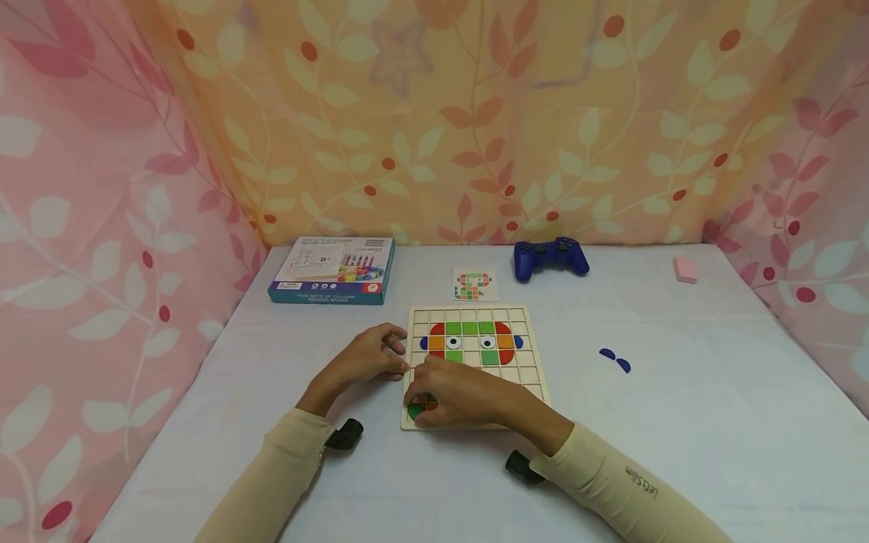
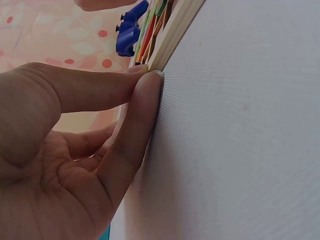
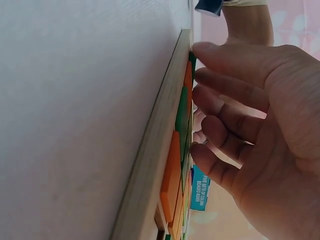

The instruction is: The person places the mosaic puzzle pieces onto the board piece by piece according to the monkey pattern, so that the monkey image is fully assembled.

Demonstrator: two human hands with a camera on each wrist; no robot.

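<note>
A square wooden grid board [image 1: 529, 375] lies flat on the table, bearing red, orange, green and blue pieces and two round eye pieces [image 1: 452, 343] in its upper rows. At the board's left edge, my left hand [image 1: 370, 354] pinches the rim between thumb and finger; the left wrist view shows this close up. My right hand [image 1: 462, 392] is over the lower left of the board. Its thumb and fingertip pinch a rounded green piece [image 1: 415, 411] at the corner cell, beside orange and green tiles [image 3: 172, 172]. The hand hides several middle cells.
Behind the board lies a pattern card [image 1: 477, 284]. A blue game controller [image 1: 551, 258] and a pink block [image 1: 685, 270] are farther back, right. A flat teal box [image 1: 333, 271] sits back left. Two blue half-round pieces [image 1: 615, 360] lie right of the board.
</note>
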